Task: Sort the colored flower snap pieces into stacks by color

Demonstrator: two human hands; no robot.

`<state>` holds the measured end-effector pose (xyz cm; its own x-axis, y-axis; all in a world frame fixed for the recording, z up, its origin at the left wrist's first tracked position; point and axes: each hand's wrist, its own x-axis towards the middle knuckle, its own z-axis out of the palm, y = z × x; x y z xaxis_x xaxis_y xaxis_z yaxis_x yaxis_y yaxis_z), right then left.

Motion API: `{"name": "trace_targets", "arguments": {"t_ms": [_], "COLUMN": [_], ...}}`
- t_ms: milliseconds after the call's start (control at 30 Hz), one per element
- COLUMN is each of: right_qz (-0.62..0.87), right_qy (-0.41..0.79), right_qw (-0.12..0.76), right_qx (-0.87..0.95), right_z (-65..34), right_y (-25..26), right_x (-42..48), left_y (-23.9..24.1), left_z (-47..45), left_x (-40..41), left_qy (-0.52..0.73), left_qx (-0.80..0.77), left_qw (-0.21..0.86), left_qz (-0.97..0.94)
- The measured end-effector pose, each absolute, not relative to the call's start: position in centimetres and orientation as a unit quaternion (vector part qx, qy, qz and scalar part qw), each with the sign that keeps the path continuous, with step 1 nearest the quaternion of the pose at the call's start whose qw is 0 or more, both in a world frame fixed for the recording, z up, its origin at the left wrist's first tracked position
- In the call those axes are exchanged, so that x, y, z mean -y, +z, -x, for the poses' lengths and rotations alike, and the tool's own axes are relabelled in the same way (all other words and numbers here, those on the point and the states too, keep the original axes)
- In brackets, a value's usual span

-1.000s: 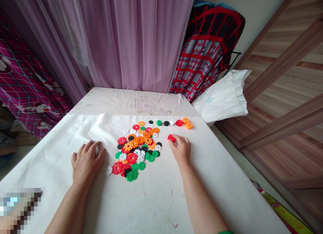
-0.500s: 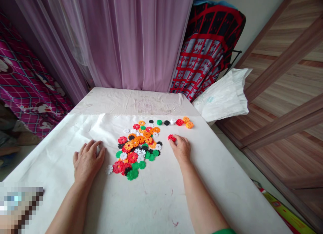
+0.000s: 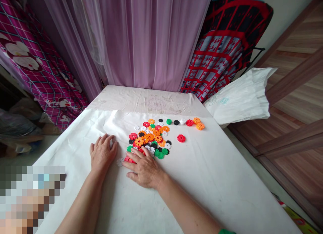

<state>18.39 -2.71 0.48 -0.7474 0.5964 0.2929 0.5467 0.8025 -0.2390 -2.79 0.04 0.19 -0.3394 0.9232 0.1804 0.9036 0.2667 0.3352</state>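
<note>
We see notched, flower-shaped discs (image 3: 150, 137) in orange, red, green, black and white heaped, overlapping, on the counter (image 3: 202, 187); one red piece (image 3: 181, 138) lies apart to their right.

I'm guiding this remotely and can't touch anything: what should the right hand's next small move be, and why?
Perhaps pinch a red disc: the right hand spreads over the near side of the pile, and that disc shows right beside it.

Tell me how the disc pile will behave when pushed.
The pile would probably spread, since its discs overlap untidily. Being notched, they might snag on each other. They look thin, so each is likely light.
</note>
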Motion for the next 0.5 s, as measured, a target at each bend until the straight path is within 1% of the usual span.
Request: {"name": "trace_targets", "arguments": {"t_ms": [67,133,333,400,500], "right_qz": [0.341,0.373,0.475,0.497,0.485], "right_qy": [0.08,0.074,0.033,0.016,-0.005], "right_qw": [0.179,0.21,0.426,0.444,0.415], "right_qx": [0.919,0.901,0.769,0.745,0.77], "right_z": [-18.8,-19.8,-23.7,-25.0,-25.5], "right_y": [0.1,-0.4,-1.5,-1.7,-1.6], "right_x": [1.6,0.2,-1.5,-0.7,0.5], "left_y": [0.3,0.5,0.6,0.5,0.4], "left_z": [2.7,2.5,0.8,-0.5,-2.7], "left_x": [-0.1,-0.1,0.4,0.6,0.2], "left_qy": [0.192,0.192,0.153,0.137,0.139], "left_qx": [-0.795,-0.791,-0.774,-0.77,-0.769], "left_qw": [0.027,0.031,0.027,0.014,0.003], "left_qz": [-0.575,-0.579,-0.613,-0.623,-0.624]}}
